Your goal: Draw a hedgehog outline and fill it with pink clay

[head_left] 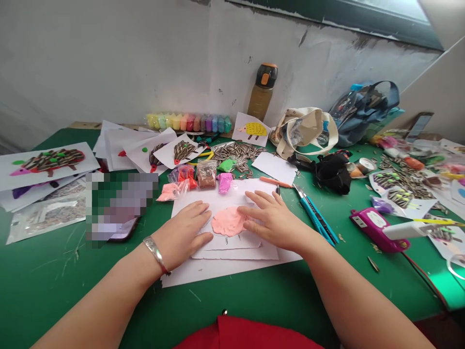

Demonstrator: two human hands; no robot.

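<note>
A flattened patch of pink modelling clay [225, 223] lies on a small sheet of white paper [240, 243], with short drawn legs showing below it. My right hand [271, 218] has its fingers stretched out, the fingertips on the clay's right edge. Flat on the paper to the left of the clay rests my left hand [187, 232], fingers extended and nothing in them. Just beyond are small bags of clay: salmon pink [170, 191], red [187, 178], brown [207, 174], magenta [225, 183] and green [226, 165].
Sunflower seeds [236, 154] are heaped behind the bags. Blue utility knives [315, 215] lie to the right, near a magenta glue gun [378, 228]. A phone [125, 228] is at the left, beside hedgehog pictures [51, 162]. A bottle [262, 92] and tote bag [301, 131] stand behind.
</note>
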